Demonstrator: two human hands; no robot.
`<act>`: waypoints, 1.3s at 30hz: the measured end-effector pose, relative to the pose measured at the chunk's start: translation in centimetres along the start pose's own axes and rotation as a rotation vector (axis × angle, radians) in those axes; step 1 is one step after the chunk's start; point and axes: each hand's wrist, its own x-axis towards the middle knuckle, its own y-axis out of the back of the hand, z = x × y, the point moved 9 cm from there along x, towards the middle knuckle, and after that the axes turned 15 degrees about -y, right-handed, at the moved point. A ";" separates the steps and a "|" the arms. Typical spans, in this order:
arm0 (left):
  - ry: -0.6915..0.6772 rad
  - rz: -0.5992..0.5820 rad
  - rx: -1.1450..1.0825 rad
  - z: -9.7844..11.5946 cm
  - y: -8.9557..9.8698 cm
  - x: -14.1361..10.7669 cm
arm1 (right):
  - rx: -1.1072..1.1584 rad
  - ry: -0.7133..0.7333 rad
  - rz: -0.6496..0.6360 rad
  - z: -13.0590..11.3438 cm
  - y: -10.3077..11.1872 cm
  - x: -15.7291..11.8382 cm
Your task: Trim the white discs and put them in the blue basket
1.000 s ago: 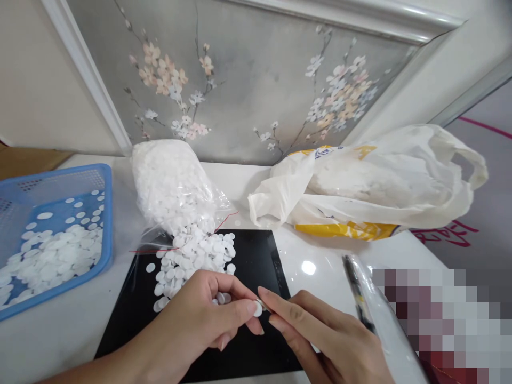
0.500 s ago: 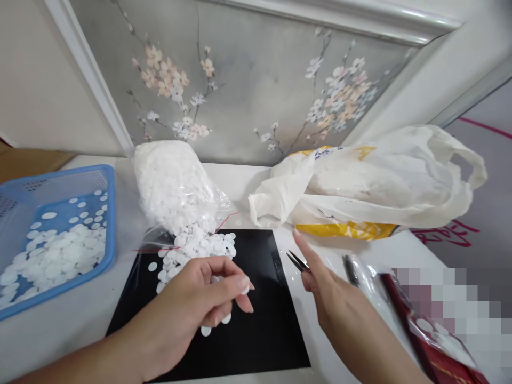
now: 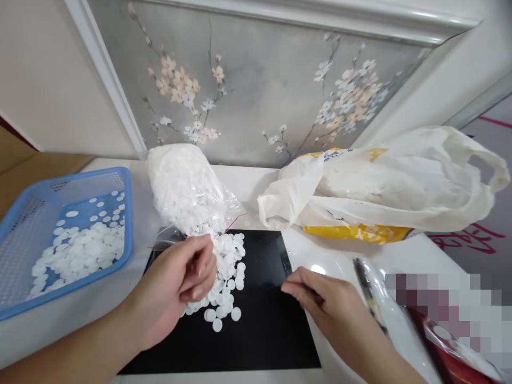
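Small white discs (image 3: 228, 261) lie heaped on a black mat (image 3: 256, 341), spilling from the mouth of a clear plastic bag (image 3: 184, 186) full of them. My left hand (image 3: 188, 282) is over the left side of the heap, its fingers curled in; what they hold, if anything, is hidden. Over the mat's right edge, my right hand (image 3: 320, 298) has thumb and forefinger pinched together, and I cannot make out anything between them. The black tweezers are not visible in this view.
A blue basket (image 3: 130, 213) with many white discs stands at the left. A white and yellow plastic bag (image 3: 380, 186) lies at the back right. Clear packets, pens and a red package (image 3: 460, 352) lie at the right.
My left hand has moved left and closed further, uncovering discs on the mat. My right hand has turned, its forefinger now bent in; the tweezers no longer show. The view has shifted slightly.
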 end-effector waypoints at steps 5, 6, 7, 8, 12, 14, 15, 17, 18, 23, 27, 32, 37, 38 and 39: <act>0.098 -0.042 0.112 -2.3 1.3 -1.6 | 0.087 0.170 -0.167 -3.5 -4.2 -1.6; 0.097 -0.038 0.112 -2.5 1.5 -1.8 | 0.074 0.214 -0.194 -4.3 -5.1 -1.8; 0.096 -0.028 0.108 -2.5 1.8 -1.9 | 0.043 0.245 -0.204 -4.9 -5.9 -1.9; 0.095 -0.017 0.101 -2.6 1.9 -2.0 | 0.008 0.264 -0.206 -5.4 -6.4 -1.9; 0.088 -0.001 0.068 -3.3 2.3 -2.2 | 0.044 0.208 -0.258 -6.0 -7.1 -1.0; 0.091 -0.032 0.068 -3.9 2.2 -2.2 | 0.114 0.109 -0.266 -5.4 -6.7 -0.3; 0.097 -0.050 0.079 -4.3 2.1 -2.2 | 0.148 0.058 -0.255 -5.0 -6.3 0.0; 0.114 -0.077 0.107 -5.0 2.0 -2.2 | 0.227 -0.039 -0.225 -4.0 -5.8 0.4; 0.122 -0.084 0.117 -5.3 1.9 -2.2 | 0.278 -0.073 -0.207 -3.5 -5.6 0.5; 0.247 -0.101 0.164 -6.2 0.6 -3.2 | 0.436 0.154 -0.018 -3.7 -3.6 -0.8; 0.275 -0.087 0.141 -6.7 -0.1 -4.1 | 0.252 0.569 0.127 -6.7 -1.8 -3.1; 0.258 0.004 0.110 -7.0 0.7 -4.4 | 0.178 0.656 0.121 -8.2 -1.0 -3.4; 0.244 0.039 0.062 -6.6 0.8 -4.1 | 0.123 0.672 0.131 -8.3 -1.4 -3.6; 0.249 0.049 0.050 -6.5 0.8 -4.1 | 0.111 0.678 0.143 -8.3 -1.4 -3.6; 0.256 0.058 0.038 -6.6 0.8 -4.1 | 0.104 0.685 0.152 -8.2 -1.4 -3.6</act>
